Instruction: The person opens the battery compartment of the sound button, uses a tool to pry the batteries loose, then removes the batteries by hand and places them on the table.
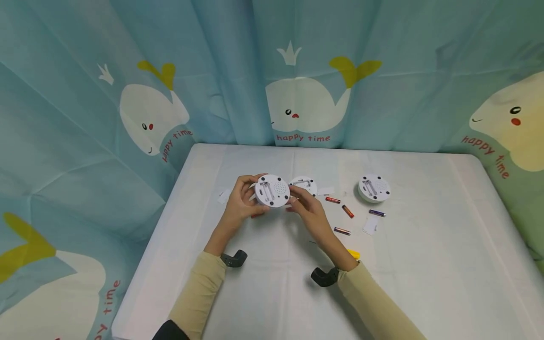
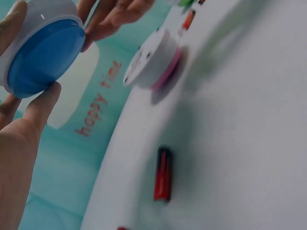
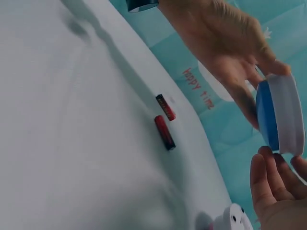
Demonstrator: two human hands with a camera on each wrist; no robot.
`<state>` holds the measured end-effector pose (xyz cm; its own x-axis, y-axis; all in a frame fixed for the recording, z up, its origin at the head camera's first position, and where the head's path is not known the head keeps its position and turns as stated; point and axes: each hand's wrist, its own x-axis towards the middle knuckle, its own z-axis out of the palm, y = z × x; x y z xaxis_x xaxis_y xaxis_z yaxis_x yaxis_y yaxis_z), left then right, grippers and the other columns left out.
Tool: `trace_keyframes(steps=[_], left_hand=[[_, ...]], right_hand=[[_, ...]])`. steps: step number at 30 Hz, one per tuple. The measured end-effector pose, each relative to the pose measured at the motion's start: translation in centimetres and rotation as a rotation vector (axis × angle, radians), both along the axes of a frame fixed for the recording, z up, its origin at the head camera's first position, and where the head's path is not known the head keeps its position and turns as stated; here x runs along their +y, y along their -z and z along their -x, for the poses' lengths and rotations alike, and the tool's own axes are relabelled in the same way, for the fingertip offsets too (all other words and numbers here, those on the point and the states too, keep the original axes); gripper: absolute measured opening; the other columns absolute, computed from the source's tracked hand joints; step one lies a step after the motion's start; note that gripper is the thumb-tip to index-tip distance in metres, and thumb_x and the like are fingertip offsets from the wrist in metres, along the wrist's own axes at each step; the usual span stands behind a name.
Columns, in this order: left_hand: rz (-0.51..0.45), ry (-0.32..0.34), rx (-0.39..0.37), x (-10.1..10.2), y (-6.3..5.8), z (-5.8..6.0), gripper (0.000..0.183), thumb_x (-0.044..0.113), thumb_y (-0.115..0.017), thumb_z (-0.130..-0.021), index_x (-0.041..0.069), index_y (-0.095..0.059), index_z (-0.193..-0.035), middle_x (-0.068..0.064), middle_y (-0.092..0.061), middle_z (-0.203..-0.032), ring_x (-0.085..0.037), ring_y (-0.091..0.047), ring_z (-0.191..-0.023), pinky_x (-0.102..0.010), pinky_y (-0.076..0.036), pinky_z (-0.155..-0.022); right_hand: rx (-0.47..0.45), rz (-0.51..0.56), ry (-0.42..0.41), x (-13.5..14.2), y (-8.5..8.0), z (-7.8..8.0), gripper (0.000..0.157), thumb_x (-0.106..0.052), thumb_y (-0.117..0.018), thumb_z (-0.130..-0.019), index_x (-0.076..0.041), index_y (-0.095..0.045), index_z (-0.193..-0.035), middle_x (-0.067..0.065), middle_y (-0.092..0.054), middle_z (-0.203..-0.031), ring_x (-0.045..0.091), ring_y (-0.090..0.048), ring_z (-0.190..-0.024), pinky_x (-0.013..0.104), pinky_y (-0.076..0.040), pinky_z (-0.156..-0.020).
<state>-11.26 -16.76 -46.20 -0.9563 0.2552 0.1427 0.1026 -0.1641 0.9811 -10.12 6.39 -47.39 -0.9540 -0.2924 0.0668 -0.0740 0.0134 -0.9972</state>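
A round white device point(image 1: 272, 191) with a blue dome point(image 2: 45, 57) is held up over the table, its underside with the uncovered battery compartment facing the head camera. My left hand point(image 1: 243, 200) grips it at the rim, thumb along the near side and fingers round the far side. At the opposite edge, my right hand point(image 1: 307, 205) has its fingertips point(image 3: 265, 151) right at the rim, the fingers fairly straight. Behind the right hand lies a second white device point(image 1: 304, 183), partly hidden, with a pink lower part point(image 2: 168, 69) in the left wrist view.
A third white device point(image 1: 374, 188) stands underside up at the right. Several batteries point(image 1: 347, 211) lie about the table point(image 1: 425, 245). A white piece point(image 1: 370, 225) lies near a dark blue battery point(image 1: 377, 213). Something yellow point(image 1: 354, 254) shows beside the right forearm. A whale-print curtain point(image 1: 238, 71) hangs behind.
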Motion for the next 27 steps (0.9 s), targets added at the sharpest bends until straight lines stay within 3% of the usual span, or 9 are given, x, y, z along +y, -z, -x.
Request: trace_keyframes(steps=[6,9,14,20,27], left_hand=[[0.109,-0.07,-0.022,-1.7,0.5,1.9,0.077,-0.021,-0.078,-0.077,0.004,-0.037,-0.137,-0.015,-0.042,-0.163,-0.029,-0.041,-0.151,-0.019,-0.051,-0.106],[0.196,-0.095,-0.044,-2.5,0.8,2.8,0.083,-0.021,-0.079,-0.077,0.003,-0.036,-0.143,-0.015,-0.043,-0.163,-0.03,-0.04,-0.152,-0.026,-0.048,-0.113],[0.424,-0.128,-0.033,-3.3,1.4,3.9,0.09,-0.014,-0.083,-0.078,0.006,-0.035,-0.152,-0.015,-0.042,-0.161,-0.033,-0.04,-0.15,-0.048,-0.041,-0.121],[0.664,-0.142,-0.029,-3.4,2.4,4.7,0.096,-0.008,-0.084,-0.08,0.011,-0.032,-0.158,-0.017,-0.041,-0.161,-0.038,-0.043,-0.149,-0.05,-0.042,-0.12],[0.752,-0.146,-0.071,-3.4,3.3,5.2,0.099,-0.003,-0.085,-0.081,0.009,-0.029,-0.162,-0.025,-0.043,-0.158,-0.043,-0.045,-0.147,-0.051,-0.042,-0.12]], right_hand=[[-0.021,-0.007,-0.022,-2.1,-0.1,2.4,0.046,-0.018,-0.055,-0.108,-0.008,-0.049,-0.153,0.013,-0.053,-0.156,0.033,-0.061,-0.131,0.04,-0.058,-0.102],[-0.029,-0.04,-0.034,-3.1,0.0,3.6,0.049,-0.013,-0.055,-0.107,-0.003,-0.046,-0.154,0.017,-0.05,-0.157,0.036,-0.06,-0.133,0.044,-0.057,-0.104],[-0.055,-0.151,-0.025,-4.7,0.4,5.1,0.053,-0.008,-0.055,-0.104,0.0,-0.043,-0.155,0.021,-0.049,-0.158,0.038,-0.06,-0.134,0.047,-0.054,-0.107],[-0.089,-0.306,-0.006,-6.5,1.3,6.3,0.057,-0.011,-0.056,-0.103,0.0,-0.04,-0.157,0.022,-0.05,-0.157,0.039,-0.058,-0.137,0.048,-0.05,-0.112],[-0.119,-0.42,-0.011,-7.6,1.8,6.7,0.065,-0.015,-0.057,-0.103,0.003,-0.032,-0.16,0.025,-0.051,-0.156,0.037,-0.056,-0.138,0.047,-0.046,-0.116]])
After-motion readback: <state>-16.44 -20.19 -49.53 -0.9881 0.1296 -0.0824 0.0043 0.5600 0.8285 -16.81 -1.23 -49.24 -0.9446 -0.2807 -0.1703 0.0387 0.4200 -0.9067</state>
